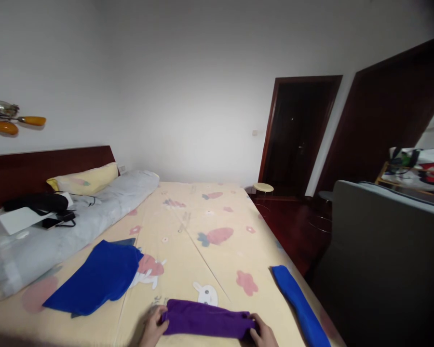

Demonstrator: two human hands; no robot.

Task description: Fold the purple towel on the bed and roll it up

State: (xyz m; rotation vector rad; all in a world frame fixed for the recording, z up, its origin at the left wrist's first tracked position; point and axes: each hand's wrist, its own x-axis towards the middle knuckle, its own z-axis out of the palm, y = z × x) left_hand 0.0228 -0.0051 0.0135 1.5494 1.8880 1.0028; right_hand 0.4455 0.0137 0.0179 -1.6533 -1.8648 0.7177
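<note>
A purple cloth [208, 319], folded into a long narrow strip, lies across the near part of the bed. My left hand [155, 327] pinches its left end between thumb and fingers. At the opposite end, my right hand [263, 331] grips the cloth's right edge. To the left, a blue cloth [97, 277] lies spread on the sheet, with a darker grey-blue piece showing from under it. Off to the right, a second blue cloth [299, 303], folded into a strip, runs along the bed's edge.
The bed [188, 260] has a cream sheet with carrots and rabbits. A rolled grey quilt [104, 217] carries a black bag [39, 203] and a white sheet-like item [21, 220]; a yellow pillow [87, 179] lies behind. A round stool [263, 187] and grey panel [379, 260] stand right.
</note>
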